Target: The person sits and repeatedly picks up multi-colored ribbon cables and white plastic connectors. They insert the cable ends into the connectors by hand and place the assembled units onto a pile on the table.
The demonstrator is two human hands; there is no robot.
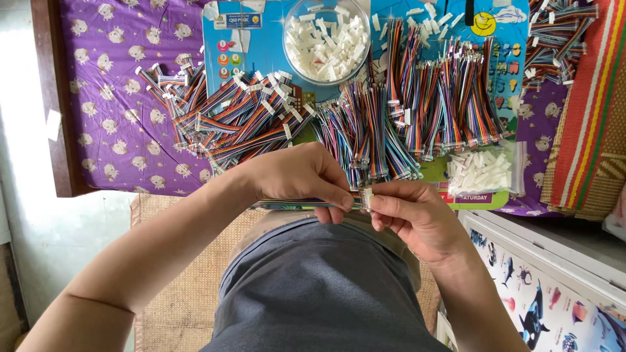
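My left hand (pixel 300 179) grips a flat multicoloured ribbon wire (pixel 287 204) that runs left to right just above my lap. My right hand (pixel 411 212) pinches a small white plastic connector (pixel 367 197) at the wire's right end. Both hands meet in the middle of the view, close to my grey shirt. Beyond them lie piles of the same coloured wires: one with white connectors fitted (pixel 228 114) on the left, and a larger bundle (pixel 417 104) in the centre and right.
A round clear bowl (pixel 290 58) of white connectors stands at the top centre on a blue board (pixel 261 45). A clear bag of connectors (pixel 482 171) lies at the right. Purple patterned cloth (pixel 111 98), a striped mat (pixel 590 111) and a white box with sea-animal stickers (pixel 554 293) surround them.
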